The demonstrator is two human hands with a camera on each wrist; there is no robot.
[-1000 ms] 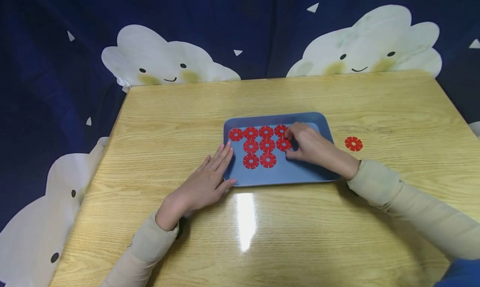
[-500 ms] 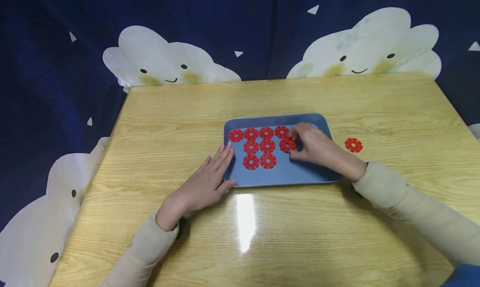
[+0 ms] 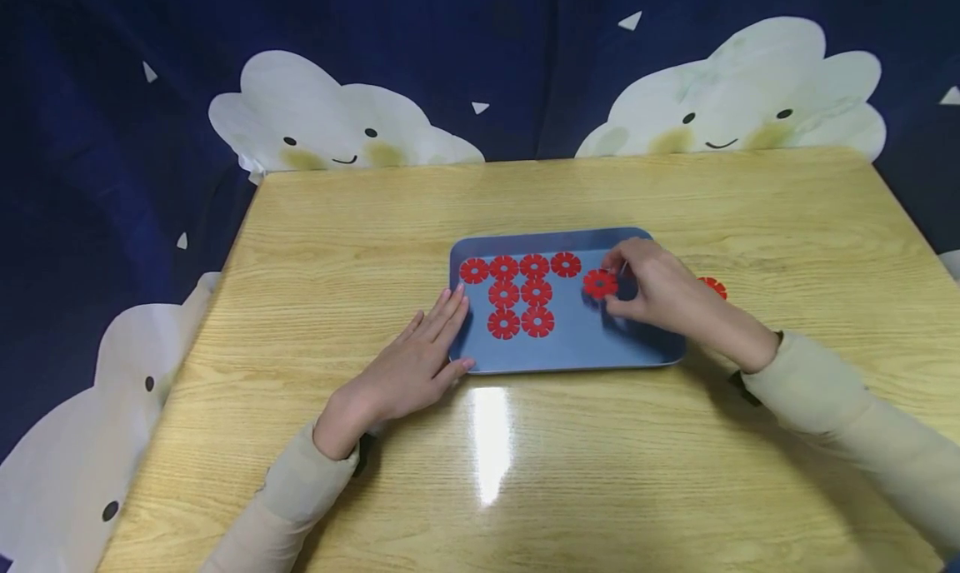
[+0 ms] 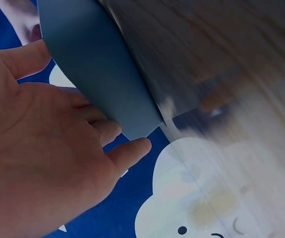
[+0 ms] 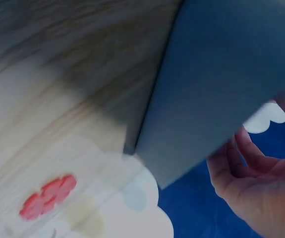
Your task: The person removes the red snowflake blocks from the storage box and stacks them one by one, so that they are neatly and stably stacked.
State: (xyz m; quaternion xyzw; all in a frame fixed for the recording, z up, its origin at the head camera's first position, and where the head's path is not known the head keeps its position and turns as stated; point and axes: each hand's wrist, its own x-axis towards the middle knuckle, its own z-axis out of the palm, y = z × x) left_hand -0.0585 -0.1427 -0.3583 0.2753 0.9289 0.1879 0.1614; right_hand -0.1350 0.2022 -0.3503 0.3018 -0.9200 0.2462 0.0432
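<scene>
A shallow blue-grey tray [image 3: 577, 348] lies on the table, with several red notched plastic discs [image 3: 537, 311] laid out in its left and middle parts. My left hand [image 3: 405, 377] rests on the tray's left rim, fingers straight; in the left wrist view its fingers lie along the outside of the tray wall [image 4: 92, 59]. Above the right part of the tray, my right hand [image 3: 667, 294] pinches a red notched disc [image 3: 591, 284] between thumb and fingers. The right wrist view hides that disc behind the tray wall [image 5: 206, 84].
Right of the tray, another red notched disc [image 3: 717, 287] lies on the wooden table [image 3: 360, 231], partly covered by my right hand. A dark blue cloth with white clouds [image 3: 735, 90] hangs behind the table's far edge.
My right hand has lifted a disc from the right end of the middle row and moved it right, away from the others. The left hand has stayed put.
</scene>
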